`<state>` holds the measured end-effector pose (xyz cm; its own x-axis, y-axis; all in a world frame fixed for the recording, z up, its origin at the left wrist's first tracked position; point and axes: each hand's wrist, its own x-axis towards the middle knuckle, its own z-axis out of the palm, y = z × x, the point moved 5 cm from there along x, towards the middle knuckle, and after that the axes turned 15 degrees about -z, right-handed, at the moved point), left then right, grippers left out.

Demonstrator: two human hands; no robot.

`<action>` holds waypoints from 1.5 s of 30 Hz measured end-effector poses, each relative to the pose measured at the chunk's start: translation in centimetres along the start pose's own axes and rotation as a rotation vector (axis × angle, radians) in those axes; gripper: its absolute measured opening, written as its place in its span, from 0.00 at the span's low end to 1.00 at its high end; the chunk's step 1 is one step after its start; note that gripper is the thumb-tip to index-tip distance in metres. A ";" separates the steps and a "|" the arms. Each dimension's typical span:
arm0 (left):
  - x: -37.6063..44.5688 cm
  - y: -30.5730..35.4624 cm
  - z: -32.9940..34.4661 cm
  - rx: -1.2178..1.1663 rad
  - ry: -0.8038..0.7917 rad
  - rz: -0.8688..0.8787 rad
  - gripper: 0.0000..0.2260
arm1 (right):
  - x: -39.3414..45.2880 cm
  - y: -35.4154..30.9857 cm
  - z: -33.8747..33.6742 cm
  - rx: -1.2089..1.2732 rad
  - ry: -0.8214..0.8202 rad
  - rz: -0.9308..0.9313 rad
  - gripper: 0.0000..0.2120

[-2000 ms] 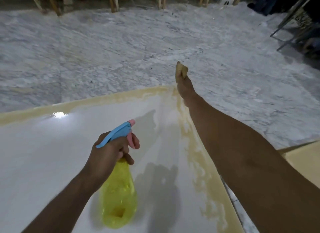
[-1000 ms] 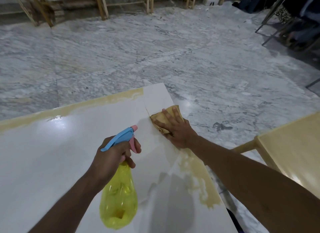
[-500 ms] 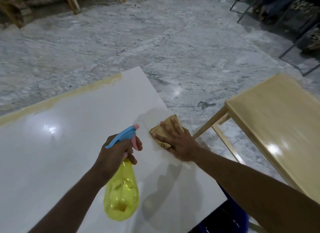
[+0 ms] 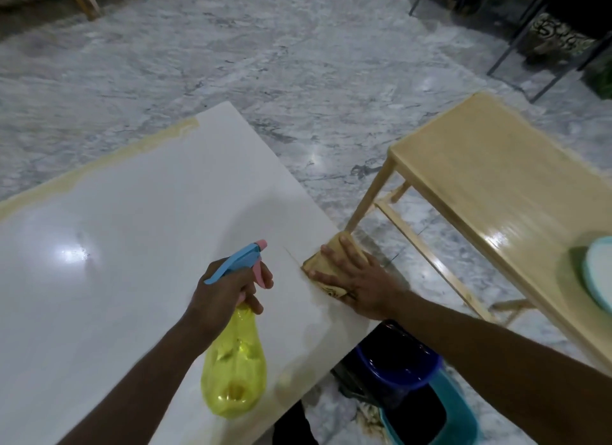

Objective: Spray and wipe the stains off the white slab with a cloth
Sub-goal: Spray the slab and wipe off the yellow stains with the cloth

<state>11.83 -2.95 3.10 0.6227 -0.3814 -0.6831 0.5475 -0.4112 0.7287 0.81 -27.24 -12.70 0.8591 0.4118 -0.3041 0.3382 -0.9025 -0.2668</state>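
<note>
The white slab (image 4: 132, 229) fills the lower left of the view. A yellowish stain band (image 4: 99, 166) runs along its far edge, and a faint wet yellowish patch lies near its right edge. My left hand (image 4: 225, 292) grips a yellow spray bottle (image 4: 235, 371) by its blue and pink trigger head, held above the slab. My right hand (image 4: 361, 285) presses flat on a folded tan cloth (image 4: 326, 267) at the slab's right edge, fingers spread over it.
A light wooden table (image 4: 496, 186) stands to the right, with a pale teal round thing (image 4: 599, 275) on it. A blue bucket (image 4: 400, 365) and a teal container (image 4: 457, 414) sit on the grey marble floor (image 4: 298, 63) below the slab's corner. Metal frames stand at top right.
My right hand has drawn the cloth from the slab's far corner back along the right edge toward me; the stain there is mostly gone. My view has tilted down and right. The bottle stayed put.
</note>
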 end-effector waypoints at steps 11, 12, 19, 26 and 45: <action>-3.5 -4.1 3.4 0.049 -0.152 -0.030 0.10 | -10.7 -4.2 3.2 0.128 0.003 0.065 0.26; -3.8 -4.6 3.5 0.048 -0.166 -0.036 0.10 | -11.8 -4.6 3.4 0.147 -0.001 0.073 0.25; -7.1 -7.6 2.2 0.071 -0.207 -0.028 0.15 | -16.8 -9.5 4.4 1.110 0.351 0.713 0.33; -12.2 -10.5 -3.1 0.105 -0.226 0.022 0.12 | -12.6 -18.0 3.7 1.860 1.084 0.994 0.29; -17.7 -15.3 -23.1 -0.037 0.131 0.054 0.11 | 10.6 -36.0 -8.6 2.120 0.959 0.413 0.27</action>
<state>5.36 29.19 5.12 0.7181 -0.2895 -0.6329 0.5302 -0.3615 0.7670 0.98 8.55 1.53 0.8305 -0.4013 -0.3863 -0.0038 0.6893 -0.7244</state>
